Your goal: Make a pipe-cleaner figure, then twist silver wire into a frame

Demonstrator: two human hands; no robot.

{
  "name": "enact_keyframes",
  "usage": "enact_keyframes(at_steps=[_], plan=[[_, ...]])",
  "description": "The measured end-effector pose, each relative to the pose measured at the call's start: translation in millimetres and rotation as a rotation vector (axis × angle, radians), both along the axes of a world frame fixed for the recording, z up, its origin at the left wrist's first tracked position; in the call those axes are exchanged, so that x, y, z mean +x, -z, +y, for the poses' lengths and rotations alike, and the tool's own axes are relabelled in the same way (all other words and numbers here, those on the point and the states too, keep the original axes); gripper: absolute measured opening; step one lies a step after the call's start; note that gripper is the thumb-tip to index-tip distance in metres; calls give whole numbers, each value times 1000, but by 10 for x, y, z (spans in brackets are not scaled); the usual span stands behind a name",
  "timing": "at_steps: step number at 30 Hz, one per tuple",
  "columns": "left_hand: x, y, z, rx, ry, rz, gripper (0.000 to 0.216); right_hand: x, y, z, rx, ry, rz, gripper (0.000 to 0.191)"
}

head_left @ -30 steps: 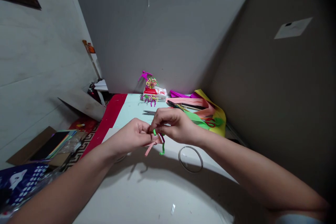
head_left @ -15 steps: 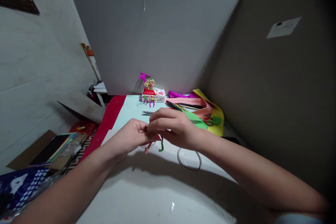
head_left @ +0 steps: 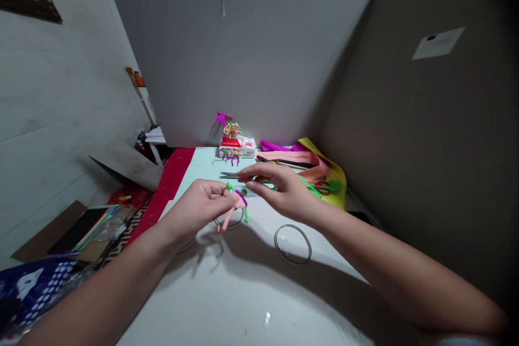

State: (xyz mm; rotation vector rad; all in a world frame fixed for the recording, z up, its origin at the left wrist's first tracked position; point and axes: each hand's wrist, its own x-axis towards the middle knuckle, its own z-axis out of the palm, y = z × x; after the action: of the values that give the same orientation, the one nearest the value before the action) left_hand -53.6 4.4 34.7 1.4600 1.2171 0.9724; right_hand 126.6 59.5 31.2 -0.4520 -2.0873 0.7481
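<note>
Between its thumb and fingers, my left hand [head_left: 203, 203] pinches a small figure with limbs [head_left: 240, 203]. It has a pink body and legs, a purple arm and bright green ends, like bent fuzzy strips. My right hand [head_left: 279, 186] hovers just to the right of it, thumb and fingers apart, with nothing visible in it. Behind my hands, several similar bright figures [head_left: 233, 130] stand on and against a white and red box [head_left: 243, 147]. The tips of scissors or tweezers [head_left: 227, 175] show behind my right fingers.
One wire ring [head_left: 292, 264] lies right of centre on the white table [head_left: 227, 303]; others lie partly behind my left hand. Yellow [head_left: 339, 173], green, pink and purple sheets and red-handled scissors [head_left: 323, 188] lie at the back right. Grey panels [head_left: 259, 54] stand behind.
My right hand has drawn off the small figure to the right and its fingers have parted. More of the figure now shows in my left hand, which has turned slightly.
</note>
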Motion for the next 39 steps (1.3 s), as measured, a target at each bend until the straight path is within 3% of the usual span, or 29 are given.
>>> enact_keyframes(at_steps=[2,6,10,15,22,25,29,32,36,39], plan=[[-6,1,4,24,-24,-44,20,60,15,-29,-79,11,6,17],[-18,61,31,16,-68,-142,17,165,117,-102,78,-81,-48,18],[-8,106,29,43,-81,-159,20,139,244,-143,113,-134,23,10],[3,131,0,92,-76,-210,19,37,285,-161,-5,-80,39,9],[24,137,-33,221,-155,-90,25,-23,243,-271,-2,102,7,14],[-2,138,-19,252,-188,-111,24,-25,225,-256,-175,42,52,7],[-16,143,-11,302,-198,-32,26,-38,171,-121,-505,-53,159,27],[18,144,0,300,-206,58,31,-76,125,-12,-612,-75,103,28],[59,155,59,244,-264,147,27,-85,87,205,-609,-28,16,28],[49,218,121,197,-313,147,26,-17,70,596,-447,137,-48,26]])
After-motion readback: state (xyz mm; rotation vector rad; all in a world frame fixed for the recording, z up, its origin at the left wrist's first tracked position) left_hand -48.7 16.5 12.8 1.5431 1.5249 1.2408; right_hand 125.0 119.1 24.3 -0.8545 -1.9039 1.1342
